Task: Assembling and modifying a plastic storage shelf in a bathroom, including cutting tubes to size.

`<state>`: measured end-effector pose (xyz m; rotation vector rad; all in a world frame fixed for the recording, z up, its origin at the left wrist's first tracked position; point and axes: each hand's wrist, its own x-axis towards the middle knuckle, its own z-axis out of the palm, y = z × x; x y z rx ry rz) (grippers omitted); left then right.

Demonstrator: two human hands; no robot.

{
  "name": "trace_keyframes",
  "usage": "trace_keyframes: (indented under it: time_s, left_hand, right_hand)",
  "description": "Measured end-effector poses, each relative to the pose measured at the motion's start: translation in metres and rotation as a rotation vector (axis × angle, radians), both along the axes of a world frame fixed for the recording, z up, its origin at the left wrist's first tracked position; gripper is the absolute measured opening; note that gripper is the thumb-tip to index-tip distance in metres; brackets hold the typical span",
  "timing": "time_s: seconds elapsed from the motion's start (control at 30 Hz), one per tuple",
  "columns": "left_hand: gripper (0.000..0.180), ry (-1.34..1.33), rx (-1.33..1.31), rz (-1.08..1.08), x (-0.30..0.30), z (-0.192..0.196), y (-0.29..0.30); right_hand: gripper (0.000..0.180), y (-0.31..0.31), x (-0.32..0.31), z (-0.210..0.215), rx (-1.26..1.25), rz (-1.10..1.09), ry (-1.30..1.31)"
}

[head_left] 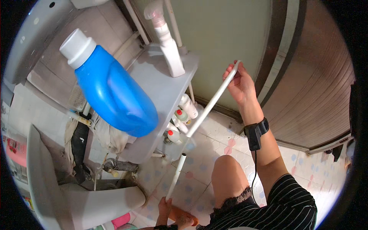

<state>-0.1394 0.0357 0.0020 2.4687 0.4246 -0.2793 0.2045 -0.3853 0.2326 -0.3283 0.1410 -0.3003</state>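
A grey plastic shelf unit stands against the pale wall, its top tier tilting toward the tiled floor. The largest thing on it is a blue detergent jug with a white cap, lying along the left edge of that tier and overhanging it. At the tier's far edge a white spray bottle stands upright, and on the tier below, small white bottles with red caps crowd the front right corner. Two white tubes are in hand. The right hand pinches the upper end of the long white tube, fingers curled round it, its lower end resting at the front right corner of the shelf beside the small bottles. The left hand is closed round the bottom of the short white tube, which points up at the lower tier's front edge without touching it. In my judgement the jug is the risk: a knock from either tube against the shelf could slide it off the edge, and the long tube could sweep the small bottles onto the floor.
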Motion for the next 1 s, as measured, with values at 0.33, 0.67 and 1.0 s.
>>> trace_keyframes:
  time_s: [0.33, 0.67, 1.0]
  left_hand:
    - [0.026, -0.24, -0.093, -0.081, 0.021, 0.004, -0.017]
    - [0.024, -0.174, -0.161, -0.023, 0.029, 0.009, -0.024]
    - [0.024, -0.143, -0.133, -0.093, 0.029, 0.017, -0.023]
  right_hand:
    - [0.017, -0.008, -0.018, -0.002, 0.079, 0.076, 0.073]
    - [0.017, -0.014, -0.028, -0.004, 0.09, 0.115, 0.027]
    - [0.025, -0.016, -0.029, -0.001, 0.087, 0.136, -0.13]
